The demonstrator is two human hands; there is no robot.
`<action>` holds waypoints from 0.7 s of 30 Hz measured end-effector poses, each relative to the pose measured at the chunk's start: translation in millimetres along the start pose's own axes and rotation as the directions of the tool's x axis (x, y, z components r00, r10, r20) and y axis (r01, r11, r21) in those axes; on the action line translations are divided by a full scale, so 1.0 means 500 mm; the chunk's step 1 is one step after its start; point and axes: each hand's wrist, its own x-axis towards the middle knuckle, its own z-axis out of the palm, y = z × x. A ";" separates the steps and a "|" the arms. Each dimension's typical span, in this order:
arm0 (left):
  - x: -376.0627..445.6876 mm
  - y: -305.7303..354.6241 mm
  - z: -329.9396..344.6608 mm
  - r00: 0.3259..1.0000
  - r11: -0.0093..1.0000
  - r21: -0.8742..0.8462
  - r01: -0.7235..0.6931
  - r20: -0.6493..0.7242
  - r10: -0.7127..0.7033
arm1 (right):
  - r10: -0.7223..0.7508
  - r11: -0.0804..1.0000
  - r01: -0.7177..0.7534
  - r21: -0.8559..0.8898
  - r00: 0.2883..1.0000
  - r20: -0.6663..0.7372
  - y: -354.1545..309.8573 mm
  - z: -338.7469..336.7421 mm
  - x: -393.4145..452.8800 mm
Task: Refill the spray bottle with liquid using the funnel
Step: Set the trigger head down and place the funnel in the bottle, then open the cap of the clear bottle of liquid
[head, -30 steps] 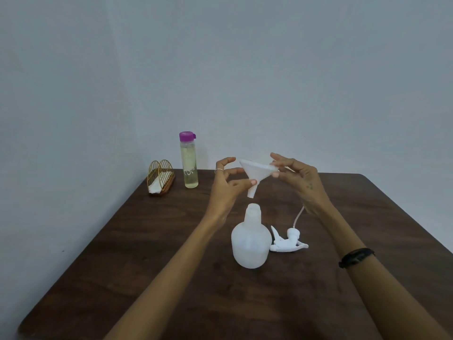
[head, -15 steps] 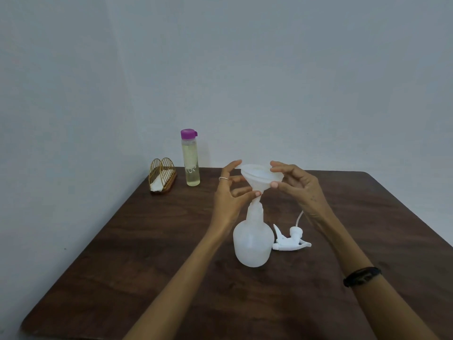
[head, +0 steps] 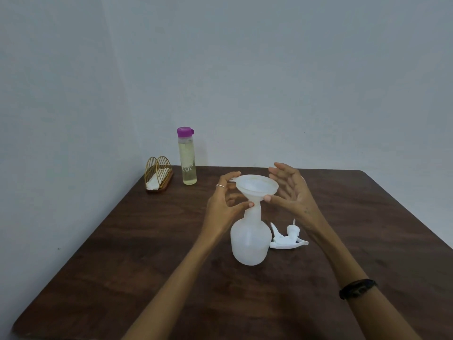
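Near the desk's point(head: 122, 278) far left corner stands the capped liquid bottle point(head: 188, 158). Mid-desk, the funnel point(head: 257, 187) sits in the spray bottle point(head: 250, 239), left hand point(head: 224, 204) fingertips steadying it, right hand point(head: 291, 192) open, empty. Funnel seated; next, uncap the liquid.

Both forearms run out of view at the bottom edge. The funnel's point(head: 257, 186) spout is hidden inside the bottle point(head: 250, 239) neck. The right hand point(head: 293, 192) covers most of the sprayer's point(head: 286, 239) dip tube. The print on the purple-capped flask point(head: 187, 158) is too small to read. The table's point(head: 122, 266) near edge is cut off by the frame.
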 end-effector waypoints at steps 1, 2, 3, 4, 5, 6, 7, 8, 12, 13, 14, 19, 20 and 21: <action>-0.002 0.001 -0.001 1.000 1.000 0.013 -0.002 0.006 0.002 | 0.000 1.000 0.000 -0.010 1.000 -0.002 0.000 0.001 -0.004; -0.005 0.000 -0.001 1.000 1.000 0.014 -0.005 0.009 0.005 | -0.004 1.000 0.004 -0.027 1.000 -0.007 0.000 0.003 -0.007; -0.008 -0.003 -0.003 1.000 1.000 0.008 -0.007 0.008 0.007 | -0.013 0.999 0.012 -0.052 1.000 -0.020 -0.002 0.005 -0.011; -0.011 -0.005 -0.006 1.000 1.000 0.006 -0.006 0.001 0.006 | -0.028 0.997 0.024 -0.074 0.999 -0.044 -0.006 0.007 -0.015; -0.014 -0.006 -0.009 1.000 1.000 0.011 -0.002 -0.014 0.002 | -0.052 0.995 0.044 -0.091 0.995 -0.084 -0.011 0.010 -0.020; -0.019 -0.007 -0.013 0.999 1.000 0.021 0.002 -0.039 -0.001 | -0.089 0.991 0.075 -0.107 0.987 -0.136 -0.018 0.014 -0.024; -0.024 -0.006 -0.017 0.997 1.000 0.025 0.006 -0.073 -0.005 | -0.138 0.986 0.115 -0.124 0.971 -0.195 -0.026 0.021 -0.030; -0.030 -0.005 -0.022 0.993 1.000 0.022 0.011 -0.115 -0.009 | -0.192 0.977 0.161 -0.140 0.949 -0.249 -0.036 0.030 -0.036; -0.053 0.003 -0.045 0.971 0.999 -0.005 0.040 -0.235 -0.040 | -0.299 0.954 0.268 -0.135 0.888 -0.349 -0.064 0.102 -0.057; -0.058 0.004 -0.051 0.969 0.999 -0.016 0.047 -0.243 -0.049 | -0.303 0.953 0.276 -0.127 0.886 -0.350 -0.067 0.125 -0.060; -0.063 0.007 -0.055 0.968 0.998 -0.028 0.051 -0.244 -0.057 | -0.295 0.956 0.273 -0.110 0.893 -0.340 -0.065 0.149 -0.062; -0.084 0.019 -0.084 0.957 0.994 -0.043 0.103 -0.268 -0.110 | -0.123 0.988 0.143 0.065 0.962 -0.245 -0.051 0.273 -0.066; -0.086 0.019 -0.094 0.948 0.992 -0.052 0.113 -0.295 -0.123 | -0.090 0.991 0.112 0.078 0.968 -0.236 -0.043 0.294 -0.062; -0.087 0.017 -0.106 0.937 0.990 -0.061 0.125 -0.321 -0.139 | -0.057 0.992 0.081 0.093 0.970 -0.234 -0.034 0.312 -0.056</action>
